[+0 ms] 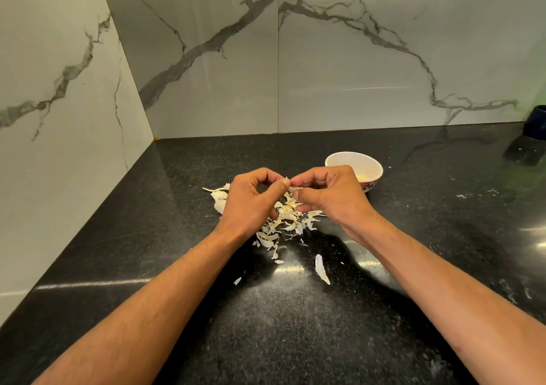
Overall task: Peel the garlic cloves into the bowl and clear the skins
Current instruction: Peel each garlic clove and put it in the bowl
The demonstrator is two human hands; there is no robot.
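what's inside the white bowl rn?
Inside the white bowl, a small pale yellow patch shows low on the near side, likely peeled garlic. The right hand covers the rest of the bottom, so no count.

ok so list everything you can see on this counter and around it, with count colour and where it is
garlic clove: one, pale cream, pinched between the two hands above the skins
garlic skins: many, white to tan, heaped on the counter under the hands, a few loose pieces nearer the camera
bowl: one, white inside with a red and dark pattern outside, on the counter behind the right hand; something pale yellow inside
counter: one, black speckled stone, glossy
wall tiles: white marble look with grey veins, behind and on the left
dark container: one, dark blue or black, far right edge, partly cut off
left hand: one, fingers curled, pinching the clove
right hand: one, fingers curled, pinching the clove
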